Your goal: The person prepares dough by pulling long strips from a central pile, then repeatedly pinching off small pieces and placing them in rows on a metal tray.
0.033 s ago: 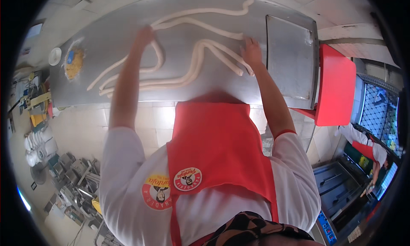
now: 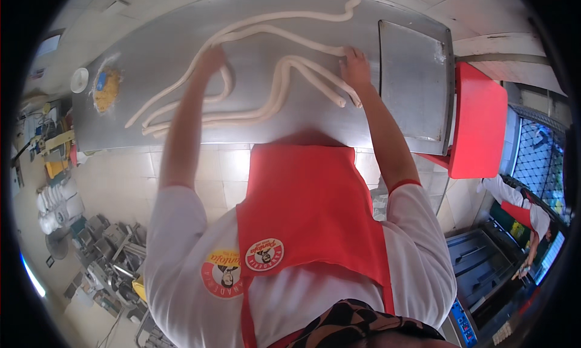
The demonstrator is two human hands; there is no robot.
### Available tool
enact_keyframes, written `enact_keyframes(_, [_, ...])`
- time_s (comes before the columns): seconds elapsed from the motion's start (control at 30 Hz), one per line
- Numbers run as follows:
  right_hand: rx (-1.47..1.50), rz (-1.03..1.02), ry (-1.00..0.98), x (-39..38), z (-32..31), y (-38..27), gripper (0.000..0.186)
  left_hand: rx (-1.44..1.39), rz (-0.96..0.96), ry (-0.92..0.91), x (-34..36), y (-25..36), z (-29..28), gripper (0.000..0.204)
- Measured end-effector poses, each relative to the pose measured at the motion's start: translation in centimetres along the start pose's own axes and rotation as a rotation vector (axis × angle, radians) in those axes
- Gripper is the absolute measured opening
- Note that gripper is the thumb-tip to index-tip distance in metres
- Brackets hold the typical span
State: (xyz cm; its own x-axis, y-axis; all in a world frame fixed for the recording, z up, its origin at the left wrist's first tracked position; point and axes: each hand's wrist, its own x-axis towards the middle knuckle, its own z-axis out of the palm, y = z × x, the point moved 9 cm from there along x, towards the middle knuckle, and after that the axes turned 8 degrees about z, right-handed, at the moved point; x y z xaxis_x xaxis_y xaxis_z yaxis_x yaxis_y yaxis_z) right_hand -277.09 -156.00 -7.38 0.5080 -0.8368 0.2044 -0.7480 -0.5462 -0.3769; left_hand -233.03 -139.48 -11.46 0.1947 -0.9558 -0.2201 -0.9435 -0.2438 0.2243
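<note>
Several long, pale dough ropes [image 2: 284, 85] lie bent across the grey metal table, some of them side by side. My left hand [image 2: 210, 60] reaches over the bend of a middle rope [image 2: 266, 29], close to the far rope [image 2: 284, 15]; its fingers are blurred. At the other end of that middle rope, my right hand [image 2: 356, 70] is closed, the rope's tip at its fingers. Just below my right wrist are the ends of two nearer ropes. My left forearm hides part of the ropes on the left.
A pile of yellowish crumbly stuff [image 2: 107, 91] with a blue piece in it and white powder around it sits at the left, beside a small white bowl [image 2: 79, 80]. On the right are a metal tray [image 2: 411, 82] and a red surface [image 2: 481, 118]. Another person [image 2: 523, 209] works far right.
My left hand has moved slightly nearer to me and to the right, uncovering more of the far dough rope. My right hand stays almost in place at the rope's end.
</note>
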Motion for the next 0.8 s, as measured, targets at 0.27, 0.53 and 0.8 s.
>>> enact_keyframes(0.27, [-0.014, -0.106, -0.135, 8.0, 3.0, 0.8, 0.034, -0.551, -0.274, 0.133, -12.8, 16.4, 8.7, 0.057])
enact_keyframes(0.53, [0.145, -0.003, -0.247, 5.8, -0.5, 3.9, 0.039, -0.468, -0.034, -0.168, -10.8, 19.1, 9.3, 0.054])
enact_keyframes(0.8, [0.112, 0.193, -0.331, -9.1, -0.6, 5.1, 0.028, -0.375, -0.265, 0.743, -8.2, 5.9, -5.7, 0.044])
